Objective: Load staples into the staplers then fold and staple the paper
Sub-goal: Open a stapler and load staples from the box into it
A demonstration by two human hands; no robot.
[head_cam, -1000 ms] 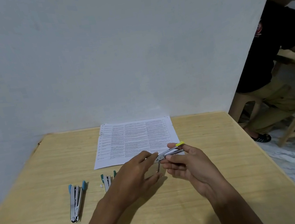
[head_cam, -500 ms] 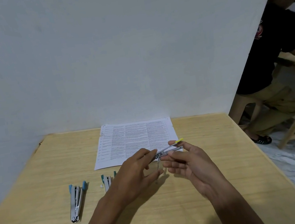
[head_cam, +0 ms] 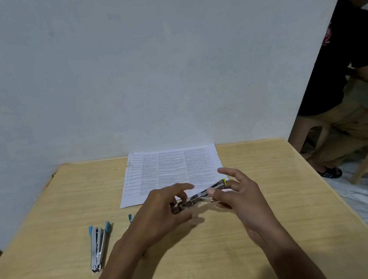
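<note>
Above the light wooden table, the left hand and the right hand both pinch a small metal stapler with a yellow tip, near the front edge of the white printed paper sheet; its text is too small to read. An opened blue-tipped metal stapler lies at the left.

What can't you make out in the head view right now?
Head view:
- Second teal stapler: mostly hidden behind left hand.
- Yellow-tipped stapler in right hand: staple channel blurred, partly covered by fingers; loaded or not, cannot tell.
- Paper print: too small to read.
</note>
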